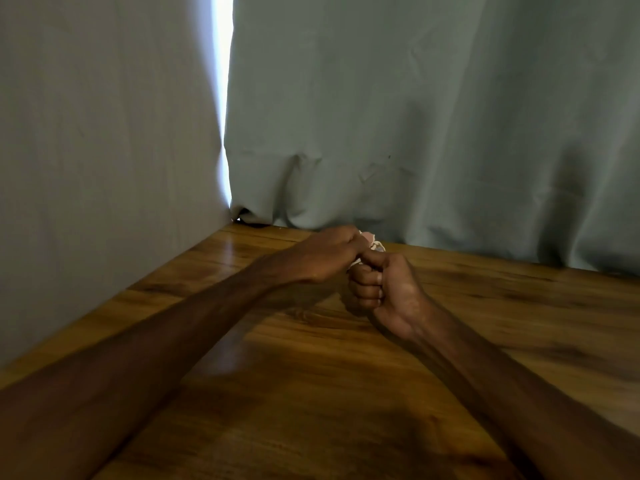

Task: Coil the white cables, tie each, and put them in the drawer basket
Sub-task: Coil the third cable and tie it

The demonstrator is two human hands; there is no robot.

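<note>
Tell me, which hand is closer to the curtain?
The left hand. It is higher in the picture, farther back toward the curtain, while the right hand sits just below it, nearer the camera. Both grip the white cable.

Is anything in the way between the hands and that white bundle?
Nothing visible. The left hand and right hand both grip the white cable bundle, above the wooden table. No drawer basket is in view, so that route cannot be judged.
</note>
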